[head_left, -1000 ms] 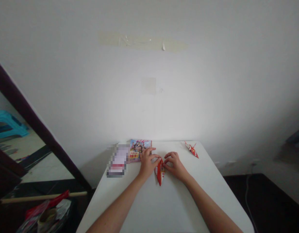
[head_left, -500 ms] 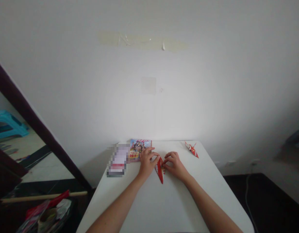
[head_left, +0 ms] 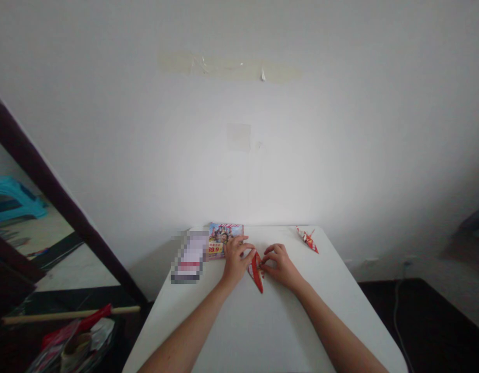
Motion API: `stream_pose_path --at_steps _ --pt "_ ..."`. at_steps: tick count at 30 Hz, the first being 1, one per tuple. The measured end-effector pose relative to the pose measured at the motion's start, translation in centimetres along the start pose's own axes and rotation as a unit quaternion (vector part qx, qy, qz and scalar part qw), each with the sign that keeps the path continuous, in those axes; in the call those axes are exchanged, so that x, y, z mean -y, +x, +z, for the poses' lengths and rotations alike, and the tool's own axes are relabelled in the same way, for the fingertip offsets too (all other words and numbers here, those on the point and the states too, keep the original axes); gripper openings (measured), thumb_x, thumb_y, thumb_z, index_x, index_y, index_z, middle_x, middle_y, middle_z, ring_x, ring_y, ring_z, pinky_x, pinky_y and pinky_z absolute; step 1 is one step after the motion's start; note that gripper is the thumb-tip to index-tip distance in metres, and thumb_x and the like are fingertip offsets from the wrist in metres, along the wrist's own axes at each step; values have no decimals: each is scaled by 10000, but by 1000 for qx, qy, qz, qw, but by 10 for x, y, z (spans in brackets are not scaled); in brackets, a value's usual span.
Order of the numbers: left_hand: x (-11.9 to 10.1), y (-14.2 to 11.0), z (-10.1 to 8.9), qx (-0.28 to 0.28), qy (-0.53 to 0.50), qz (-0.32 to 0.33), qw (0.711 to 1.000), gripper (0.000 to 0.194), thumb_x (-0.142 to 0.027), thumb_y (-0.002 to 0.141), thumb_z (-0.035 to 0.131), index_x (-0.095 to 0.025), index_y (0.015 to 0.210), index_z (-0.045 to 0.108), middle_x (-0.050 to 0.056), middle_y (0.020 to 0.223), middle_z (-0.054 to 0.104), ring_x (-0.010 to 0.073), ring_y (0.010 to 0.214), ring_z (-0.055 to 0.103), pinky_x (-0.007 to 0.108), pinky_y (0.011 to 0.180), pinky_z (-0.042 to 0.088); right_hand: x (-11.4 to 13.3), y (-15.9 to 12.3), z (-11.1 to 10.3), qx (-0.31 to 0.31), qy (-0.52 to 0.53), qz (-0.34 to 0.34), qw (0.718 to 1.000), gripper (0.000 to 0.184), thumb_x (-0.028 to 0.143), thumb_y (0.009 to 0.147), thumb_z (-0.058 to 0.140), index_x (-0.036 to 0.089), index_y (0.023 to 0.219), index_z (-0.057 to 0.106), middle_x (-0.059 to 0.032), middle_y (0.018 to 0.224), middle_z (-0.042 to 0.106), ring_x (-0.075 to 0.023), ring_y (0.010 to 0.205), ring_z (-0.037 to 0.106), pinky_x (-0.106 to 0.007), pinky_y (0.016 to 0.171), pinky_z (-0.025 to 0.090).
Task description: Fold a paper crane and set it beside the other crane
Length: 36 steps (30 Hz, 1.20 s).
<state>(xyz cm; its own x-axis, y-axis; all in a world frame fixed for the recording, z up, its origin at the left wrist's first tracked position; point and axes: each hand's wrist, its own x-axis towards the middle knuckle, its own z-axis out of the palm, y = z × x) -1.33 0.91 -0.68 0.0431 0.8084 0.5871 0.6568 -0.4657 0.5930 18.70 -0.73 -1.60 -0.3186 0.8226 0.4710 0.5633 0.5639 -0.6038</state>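
The left hand pinched the folded red paper near its far tip; the right hand touched its right edge, grip indeterminable. Paper location: between both hands, over the tabletop.

Carrying everything: a white rectangular table, smooth-topped, with rounded corners at one and five o'clock and the far edge at twelve, up by the wall. At ten o'clock, an oblong lilac item with a red band, too pixelated for a surer name. Just beside it at eleven, by the far edge, a glossy printed leaflet with crowded figures and a yellow panel of numerals, partly hidden. Between one and two, well apart from these, a red-and-white paper crane. Near the centre, a pointed red-and-white folded paper, aslant from eleven to five, contact with the tabletop unclear.
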Motion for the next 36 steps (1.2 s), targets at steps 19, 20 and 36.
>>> stream_pose_path --at_steps 19,20,36 --pt "2 -1 -1 49 45 -33 997 169 -266 745 816 -356 888 803 25 1235 658 291 1252 495 570 1121 305 -17 -1 4 -70 -26 41 996 43 279 815 764 240 819 747 -91 978 640 -278 1058 533 -455 941 474" --pt "2 -2 -1 57 54 -38 996 172 -252 734 823 -354 871 805 26 1239 659 302 1270 477 592 1131 283 -18 -1 4 -71 -31 46 996 45 282 822 759 238 825 749 -93 981 639 -279 1060 531 -454 942 472" --pt "-8 -4 -6 134 113 -78 981 65 -268 751 808 -308 801 796 28 1348 621 339 1374 389 728 1172 95 -13 0 0 -51 -44 87 994 102 332 826 761 236 794 779 -91 965 652 -268 1076 525 -401 958 450"
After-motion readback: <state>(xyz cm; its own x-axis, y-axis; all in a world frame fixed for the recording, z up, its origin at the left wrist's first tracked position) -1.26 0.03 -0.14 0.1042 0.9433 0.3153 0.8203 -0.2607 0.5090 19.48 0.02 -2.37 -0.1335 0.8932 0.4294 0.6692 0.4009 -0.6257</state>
